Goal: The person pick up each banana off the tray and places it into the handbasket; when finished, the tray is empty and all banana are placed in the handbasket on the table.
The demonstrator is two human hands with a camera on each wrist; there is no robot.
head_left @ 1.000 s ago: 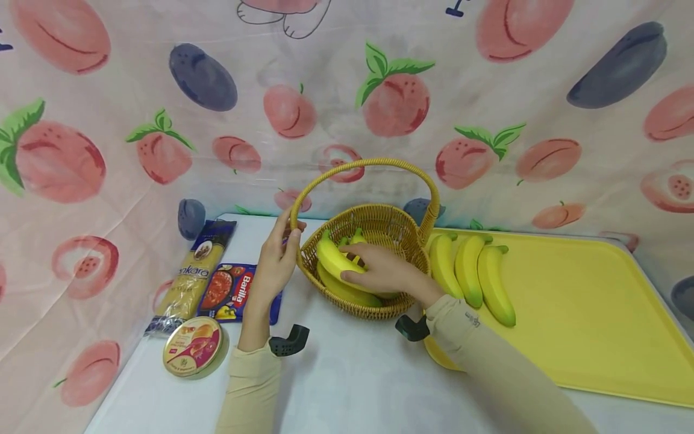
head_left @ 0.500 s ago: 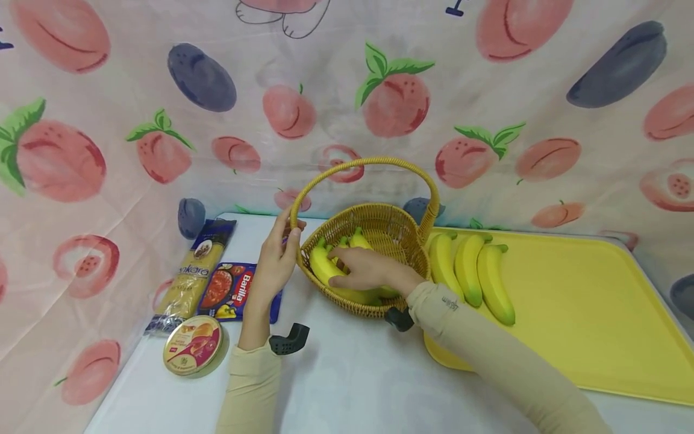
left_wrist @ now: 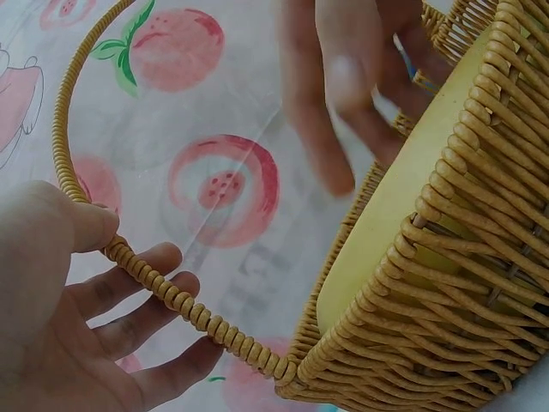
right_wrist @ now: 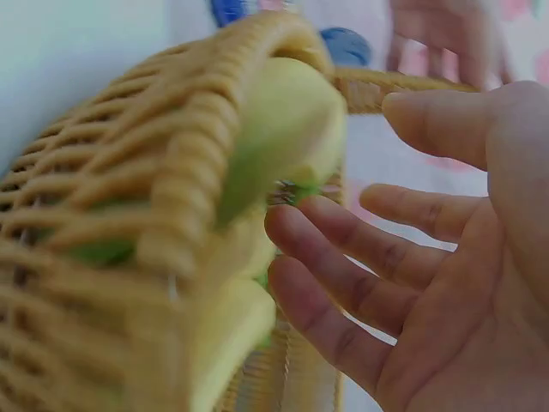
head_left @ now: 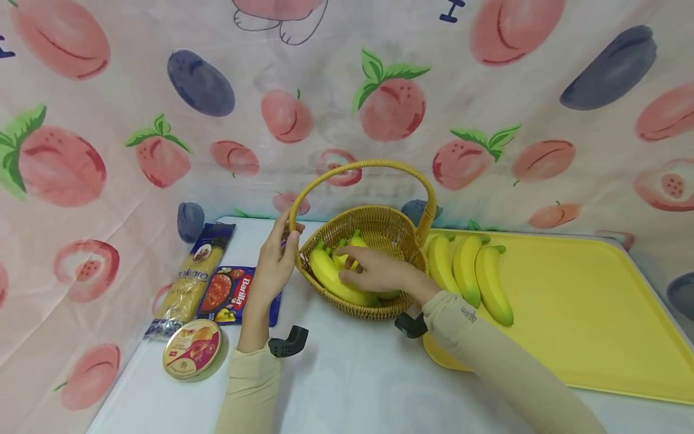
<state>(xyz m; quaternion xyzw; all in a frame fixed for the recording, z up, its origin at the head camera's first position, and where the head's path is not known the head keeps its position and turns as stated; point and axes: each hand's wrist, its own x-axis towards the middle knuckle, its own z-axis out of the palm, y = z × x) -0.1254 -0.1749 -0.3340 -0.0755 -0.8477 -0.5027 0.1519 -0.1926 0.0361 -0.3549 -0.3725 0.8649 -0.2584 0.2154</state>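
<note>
A wicker basket [head_left: 368, 312] with a tall arched handle [head_left: 374, 163] stands at the middle of the table. Several yellow bananas [head_left: 332, 278] lie in its left part. My left hand [head_left: 276, 259] holds the foot of the handle at the left; in the left wrist view its thumb presses one side and the fingers [left_wrist: 141, 326] lie behind. Over the bananas, my right hand [head_left: 382, 270] hovers with fingers spread and loosely bent. The right wrist view shows its palm beside the front banana [right_wrist: 287, 120], with nothing held.
Right of the basket, three bananas [head_left: 468, 271] lie on a yellow tray [head_left: 585, 325]. At the left are a pasta packet [head_left: 192, 277], a blue Barilla packet [head_left: 228, 295] and a round tin [head_left: 192, 349]. A fruit-print cloth [head_left: 325, 90] hangs behind the table.
My right hand has lowered a banana onto the others in the basket and let go of it, then drawn back slightly up and right. The left hand has stayed on the handle.
</note>
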